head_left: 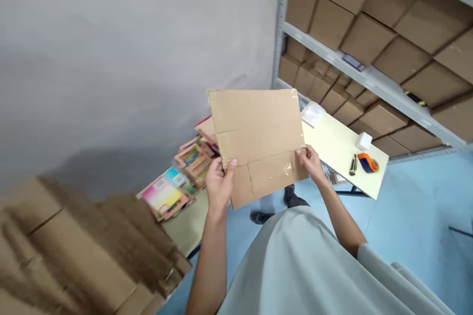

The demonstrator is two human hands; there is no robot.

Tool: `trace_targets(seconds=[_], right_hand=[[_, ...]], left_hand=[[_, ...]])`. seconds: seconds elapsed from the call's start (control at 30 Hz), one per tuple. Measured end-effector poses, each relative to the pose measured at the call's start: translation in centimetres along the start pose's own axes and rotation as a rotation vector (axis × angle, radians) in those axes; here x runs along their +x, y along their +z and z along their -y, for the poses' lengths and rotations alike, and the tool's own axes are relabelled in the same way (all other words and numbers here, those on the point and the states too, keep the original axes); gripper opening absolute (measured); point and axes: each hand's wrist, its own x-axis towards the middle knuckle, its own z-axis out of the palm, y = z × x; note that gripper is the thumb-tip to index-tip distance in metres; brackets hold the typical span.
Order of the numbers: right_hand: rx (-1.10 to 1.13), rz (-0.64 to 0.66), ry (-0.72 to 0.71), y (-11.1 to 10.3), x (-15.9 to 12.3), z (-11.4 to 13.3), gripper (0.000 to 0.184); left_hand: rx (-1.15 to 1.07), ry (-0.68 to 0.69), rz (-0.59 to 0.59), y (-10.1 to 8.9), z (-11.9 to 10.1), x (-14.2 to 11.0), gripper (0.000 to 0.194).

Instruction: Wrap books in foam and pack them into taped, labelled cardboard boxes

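Observation:
A flat brown cardboard sheet (258, 123), creased and with shiny bits of clear tape, is held up in front of my body. My left hand (220, 182) grips its left edge, thumb on the near face and fingers behind. On the opposite edge, my right hand (311, 161) pinches the lower right part in the same way. Behind the sheet, to the left, a pile of colourful printed packages (166, 192) lies on a pale table (190, 221), partly covered by the sheet.
Cardboard boxes (74, 246) are stacked at lower left, blurred. On the right, a cream table (328, 142) carries a box cutter (354, 165), an orange-and-blue tape dispenser (367, 162) and a small white box (364, 141). Metal shelves (321, 42) full of cartons stand beyond, beside a grey wall (140, 34).

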Motion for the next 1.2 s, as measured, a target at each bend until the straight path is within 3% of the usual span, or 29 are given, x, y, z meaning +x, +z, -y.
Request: trace_targets(seconds=[0.17, 0.33, 0.43, 0.57, 0.73, 0.9, 1.07, 1.13, 1.2], right_hand=[[0.034, -0.297, 0.092, -12.6, 3.1, -7.7, 0.076], [-0.028, -0.453, 0.348, -22.2, 5.9, -14.5, 0.097], [-0.032, -0.503, 0.343, -27.6, 7.3, -15.9, 0.099], [-0.096, -0.567, 0.239, -34.0, 9.5, -15.9, 0.097], [-0.181, -0.617, 0.177, -38.6, 11.8, -15.4, 0.084], [-0.161, -0.638, 0.207, -39.2, 12.7, -14.4, 0.053], [-0.136, -0.637, 0.295, -38.2, 12.1, -12.4, 0.058], [-0.142, -0.640, 0.340, -37.9, 11.8, -11.7, 0.060], [-0.147, -0.659, 0.373, -37.7, 11.6, -11.2, 0.062]], left_hand=[[0.105, -0.001, 0.352, 17.3, 1.1, 1.7, 0.059], [0.430, 0.166, 0.636, 32.7, 3.2, 2.6, 0.041], [0.728, 0.328, 0.780, 39.7, 4.3, 3.3, 0.029], [0.924, 0.538, 1.061, 46.7, 5.7, 4.7, 0.025], [0.974, 0.688, 1.387, 52.4, 7.9, 7.6, 0.022], [0.979, 0.667, 1.469, 55.2, 10.2, 10.7, 0.025], [0.854, 0.572, 1.437, 55.3, 10.6, 13.5, 0.028], [0.808, 0.544, 1.323, 54.2, 10.3, 15.2, 0.044], [0.786, 0.481, 1.155, 52.6, 10.3, 17.2, 0.073]])
